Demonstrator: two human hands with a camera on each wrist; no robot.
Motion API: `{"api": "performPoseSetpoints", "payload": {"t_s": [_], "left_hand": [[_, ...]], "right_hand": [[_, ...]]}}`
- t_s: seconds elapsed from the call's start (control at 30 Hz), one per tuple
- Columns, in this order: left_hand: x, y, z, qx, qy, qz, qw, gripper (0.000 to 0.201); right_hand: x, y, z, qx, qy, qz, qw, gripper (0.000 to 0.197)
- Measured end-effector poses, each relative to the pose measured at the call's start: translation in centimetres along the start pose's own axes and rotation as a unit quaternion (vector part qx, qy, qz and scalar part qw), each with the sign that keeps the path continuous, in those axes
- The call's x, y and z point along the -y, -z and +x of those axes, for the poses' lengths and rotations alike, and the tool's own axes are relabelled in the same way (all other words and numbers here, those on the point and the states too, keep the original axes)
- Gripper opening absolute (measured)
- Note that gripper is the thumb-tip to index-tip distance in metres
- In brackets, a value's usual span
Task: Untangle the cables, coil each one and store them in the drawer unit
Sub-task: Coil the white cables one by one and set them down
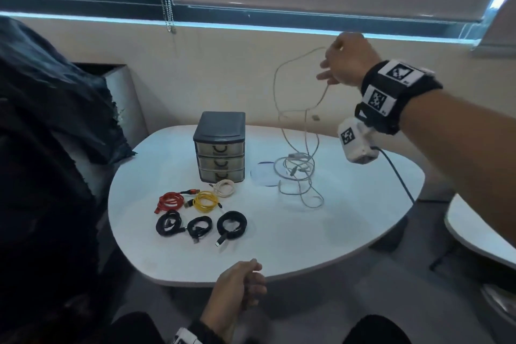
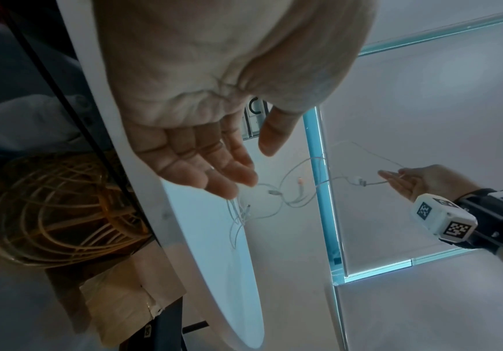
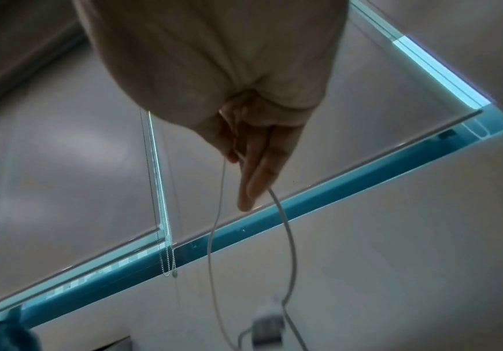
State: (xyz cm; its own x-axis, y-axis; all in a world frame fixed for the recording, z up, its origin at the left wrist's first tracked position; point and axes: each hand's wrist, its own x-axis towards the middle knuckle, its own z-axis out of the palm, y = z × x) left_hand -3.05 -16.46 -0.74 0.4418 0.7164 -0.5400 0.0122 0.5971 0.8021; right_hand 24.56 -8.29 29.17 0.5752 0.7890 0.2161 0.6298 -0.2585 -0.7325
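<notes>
Left hand: my left hand [image 1: 240, 285] is idling just off the near edge of the table [image 1: 349, 226], fingers loosely curled and holding nothing; I am judging it should be coming up to steady the knot.
Coiled cables: six finished coils are lying near me on the table: the black coils [image 1: 231, 225], the red coil [image 1: 170, 201], the yellow coil [image 1: 205, 201] and the white coil [image 1: 224, 187].
Drawer unit: the drawer unit [image 1: 220, 148] is standing just behind those coils, all three drawers looking shut; nothing is stored yet, as far as I can tell.
White tangle: the white tangle [image 1: 296, 173] is lying right of the unit, partly on the table, partly hanging in the air.
Right hand: my right hand [image 1: 344, 60] is raised high beyond the table, pinching one white strand [image 3: 217, 213] between thumb and fingers while the other fingers are sticking out straight.
Doing it well: I am lifting slowly, I think, so the loops fall free rather than tighten; a connector [image 1: 315, 117] dangling midway could snag.
</notes>
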Motion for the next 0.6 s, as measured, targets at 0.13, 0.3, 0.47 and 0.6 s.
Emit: {"api": "performPoseSetpoints", "payload": {"t_s": [0.13, 0.3, 0.47, 0.6], "left_hand": [[-0.9, -0.2, -0.1, 0.007, -0.015, -0.012, 1.0, 0.023], [-4.0, -2.1, -0.3, 0.02, -0.051, -0.003, 0.998, 0.018], [-8.5, -6.1, 0.9, 0.036, -0.124, -0.022, 0.991, 0.015], [-12.4, -9.7, 1.9, 0.088, -0.175, -0.097, 0.976, 0.035]], "right_hand": [[0.7, 0.3, -1.3, 0.112, -0.031, -0.097, 0.989, 0.024], [-0.7, -1.0, -3.4, 0.044, 0.006, -0.024, 0.999, 0.023], [-2.7, -2.0, -5.1, 0.025, 0.021, 0.013, 0.999, 0.018], [-3.6, -2.2, -6.1, 0.037, 0.017, 0.033, 0.999, 0.018]]}}
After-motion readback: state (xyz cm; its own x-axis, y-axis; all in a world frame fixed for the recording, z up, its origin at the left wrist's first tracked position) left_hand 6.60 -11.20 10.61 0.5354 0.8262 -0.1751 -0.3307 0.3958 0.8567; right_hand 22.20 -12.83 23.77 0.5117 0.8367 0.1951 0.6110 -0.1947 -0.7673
